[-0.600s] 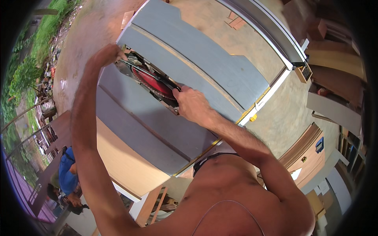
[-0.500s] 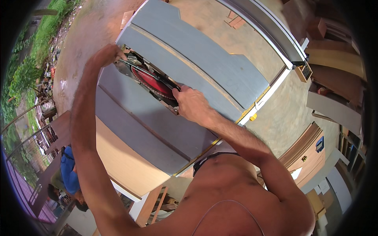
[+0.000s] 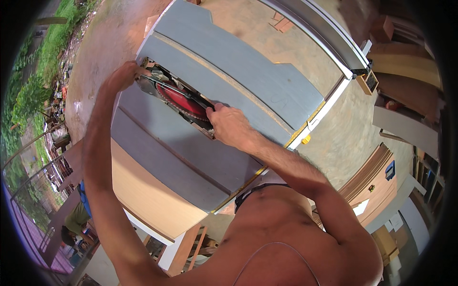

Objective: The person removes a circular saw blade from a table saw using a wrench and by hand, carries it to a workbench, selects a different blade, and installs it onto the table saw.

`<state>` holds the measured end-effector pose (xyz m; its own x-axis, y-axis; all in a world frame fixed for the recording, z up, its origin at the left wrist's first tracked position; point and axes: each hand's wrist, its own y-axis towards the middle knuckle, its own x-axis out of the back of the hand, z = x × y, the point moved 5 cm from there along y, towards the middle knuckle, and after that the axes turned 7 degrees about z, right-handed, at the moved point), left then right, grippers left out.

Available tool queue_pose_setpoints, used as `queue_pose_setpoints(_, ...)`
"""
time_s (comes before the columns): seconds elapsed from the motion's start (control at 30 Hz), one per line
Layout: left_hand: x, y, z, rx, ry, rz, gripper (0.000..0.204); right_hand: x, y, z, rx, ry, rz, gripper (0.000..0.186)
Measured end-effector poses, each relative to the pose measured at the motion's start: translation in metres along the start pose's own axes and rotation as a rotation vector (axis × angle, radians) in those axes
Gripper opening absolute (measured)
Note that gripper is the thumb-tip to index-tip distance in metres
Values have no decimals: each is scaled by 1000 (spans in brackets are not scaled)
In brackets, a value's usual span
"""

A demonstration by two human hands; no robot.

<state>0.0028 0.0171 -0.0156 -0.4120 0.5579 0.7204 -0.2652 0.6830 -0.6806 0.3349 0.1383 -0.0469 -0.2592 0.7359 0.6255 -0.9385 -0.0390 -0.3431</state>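
A red toothed circular saw blade [image 3: 186, 102] shows inside the long open slot of a grey table saw [image 3: 191, 143]. Lengthwise over this slot, close along the blade, runs a narrow dark plate [image 3: 178, 89] with a thin edge. At the far left end of the slot, my left hand [image 3: 123, 77] pinches one end of the plate, its fingers partly hidden. My right hand [image 3: 231, 126] is closed on the nearer end, with fingertips at the slot's rim. Machine parts under the plate are partly in shadow.
A pale wooden panel [image 3: 152, 190] lies along the saw's left side. Stacked boards [image 3: 367, 183] stand at the right. Along the far right runs a metal rail [image 3: 329, 38]. At lower left, a person in an olive shirt [image 3: 76, 219] bends over.
The plate's left end and my left hand have dipped slightly toward the slot. My right hand stays nearly in place. At left, a person in blue has mostly passed behind my left arm.
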Motion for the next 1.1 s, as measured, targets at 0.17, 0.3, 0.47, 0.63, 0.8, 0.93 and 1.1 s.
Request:
queue_pose_setpoints(0.17, -10, -4, 5, 27, 1, -56, 66, -2, -1, -3, 7, -17, 5, 42)
queue_pose_setpoints(0.3, -3, -15, -11, 54, 61, -48, 69, -4, -1, -5, 11, -21, -2, 42)
queue_pose_setpoints(0.47, 14, -42, -40, 121, 119, -66, 69, -3, 0, -3, 7, -1, -19, 42)
queue_pose_setpoints(0.63, 11, -35, -37, 55, 128, -98, 70, 14, -10, 3, -2, 27, -62, 33)
queue_pose_setpoints(0.8, 13, -48, -41, 80, 116, -113, 69, 20, -17, 6, 49, 444, -338, 31)
queue_pose_setpoints(0.93, 10, -41, -34, 38, 97, -141, 69, -1, 17, 19, -35, 386, -342, 31)
queue_pose_setpoints(1.1, 13, -39, -37, 21, 140, -102, 70, -30, 37, 34, 6, 156, -547, 25)
